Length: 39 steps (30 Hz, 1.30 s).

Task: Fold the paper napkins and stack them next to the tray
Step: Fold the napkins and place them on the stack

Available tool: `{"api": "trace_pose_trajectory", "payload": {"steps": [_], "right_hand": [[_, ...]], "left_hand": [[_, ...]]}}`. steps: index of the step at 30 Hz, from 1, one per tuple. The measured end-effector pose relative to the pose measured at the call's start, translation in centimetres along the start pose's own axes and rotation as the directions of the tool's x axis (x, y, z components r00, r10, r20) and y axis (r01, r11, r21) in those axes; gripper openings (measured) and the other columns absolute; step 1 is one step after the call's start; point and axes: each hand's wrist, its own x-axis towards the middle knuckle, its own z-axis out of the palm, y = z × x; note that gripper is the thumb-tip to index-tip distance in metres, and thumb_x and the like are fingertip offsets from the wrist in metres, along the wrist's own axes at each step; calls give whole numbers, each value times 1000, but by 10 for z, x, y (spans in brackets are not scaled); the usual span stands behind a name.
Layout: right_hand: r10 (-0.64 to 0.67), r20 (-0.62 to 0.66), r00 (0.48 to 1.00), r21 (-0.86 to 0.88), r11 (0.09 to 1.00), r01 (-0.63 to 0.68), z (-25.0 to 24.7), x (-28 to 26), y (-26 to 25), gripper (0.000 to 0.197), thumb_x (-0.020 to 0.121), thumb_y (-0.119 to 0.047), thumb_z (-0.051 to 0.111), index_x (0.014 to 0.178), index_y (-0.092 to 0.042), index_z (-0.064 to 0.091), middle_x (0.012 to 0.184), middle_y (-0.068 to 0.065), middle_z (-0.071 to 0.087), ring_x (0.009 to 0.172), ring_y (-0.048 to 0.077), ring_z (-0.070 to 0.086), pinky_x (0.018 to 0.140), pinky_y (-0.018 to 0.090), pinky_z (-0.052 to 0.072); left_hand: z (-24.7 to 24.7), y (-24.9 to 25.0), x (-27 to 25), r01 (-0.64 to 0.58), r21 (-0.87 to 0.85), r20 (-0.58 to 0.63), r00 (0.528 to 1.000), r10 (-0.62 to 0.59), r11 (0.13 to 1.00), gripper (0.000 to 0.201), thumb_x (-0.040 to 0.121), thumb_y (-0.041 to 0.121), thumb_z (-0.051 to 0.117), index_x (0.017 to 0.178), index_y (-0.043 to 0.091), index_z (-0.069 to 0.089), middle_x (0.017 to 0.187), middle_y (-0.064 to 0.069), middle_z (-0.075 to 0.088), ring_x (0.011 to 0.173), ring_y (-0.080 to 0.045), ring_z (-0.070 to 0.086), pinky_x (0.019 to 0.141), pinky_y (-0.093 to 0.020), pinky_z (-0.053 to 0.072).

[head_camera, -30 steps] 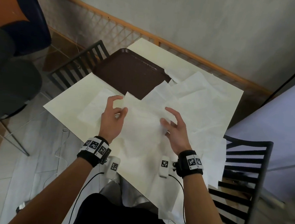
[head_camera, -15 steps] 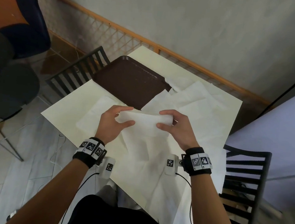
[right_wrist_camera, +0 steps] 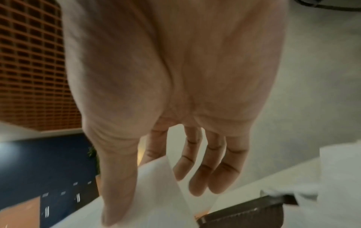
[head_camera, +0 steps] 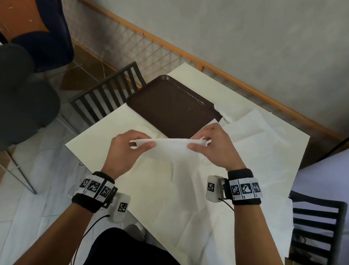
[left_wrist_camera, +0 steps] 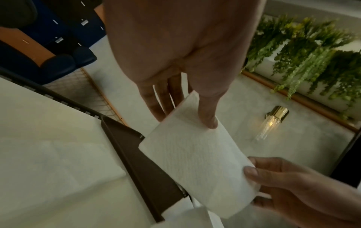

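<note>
A white paper napkin [head_camera: 168, 146] hangs folded over in the air above the table, held at both ends. My left hand [head_camera: 135, 144] pinches its left end between thumb and fingers; in the left wrist view that thumb presses on the napkin [left_wrist_camera: 195, 157]. My right hand [head_camera: 200, 142] pinches the right end, and the right wrist view shows the napkin [right_wrist_camera: 156, 177] between thumb and forefinger. The brown tray [head_camera: 171, 107] lies empty just beyond the hands. A flat napkin [head_camera: 148, 132] lies on the table beside the tray, below my left hand.
Several unfolded white napkins [head_camera: 252, 142] are spread over the cream table [head_camera: 98, 134], some hanging off the near edge. Black slatted chairs stand at the left [head_camera: 108, 89] and right [head_camera: 316, 233]. A wall with a wooden rail runs behind.
Both hands lifted the napkin's near part off the table and brought it over into a fold. The hands rose and moved toward the tray, the right hand farther.
</note>
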Motion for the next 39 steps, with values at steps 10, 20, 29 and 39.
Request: {"api": "trace_pose_trajectory", "payload": {"steps": [10, 20, 29, 39], "right_hand": [[241, 55, 969, 252, 936, -247, 130, 107, -29, 35, 92, -18, 88, 123, -13, 73, 112, 3, 80, 100, 20, 78, 88, 39, 68], [277, 53, 960, -56, 960, -274, 196, 129, -32, 32, 100, -23, 76, 128, -16, 62, 133, 17, 64, 123, 36, 63, 104, 43, 53], [299, 97, 949, -532, 822, -204, 44, 41, 12, 58, 93, -81, 60, 109, -27, 72, 119, -3, 70, 117, 28, 62, 101, 48, 53], [30, 37, 999, 182, 983, -36, 5, -28, 2, 32, 99, -40, 81, 77, -21, 68, 78, -10, 72, 79, 3, 67, 80, 19, 50]], "left_hand": [[-28, -98, 22, 381, 93, -146, 919, -365, 920, 16, 94, 41, 78, 90, 29, 68, 82, 15, 73, 87, -22, 72, 96, -51, 56], [-10, -147, 23, 429, 337, -66, 899, -433, 838, 26, 94, 23, 77, 114, 13, 65, 112, -10, 67, 108, -35, 63, 89, -43, 51], [21, -107, -1, 195, 261, -21, 980, -196, 946, 31, 91, 26, 82, 117, 25, 64, 109, 3, 61, 108, -26, 53, 91, -25, 31], [76, 21, -46, 209, -261, 318, 940, -120, 943, 35, 94, 50, 75, 120, 28, 66, 108, 12, 75, 107, -4, 70, 91, -25, 59]]}}
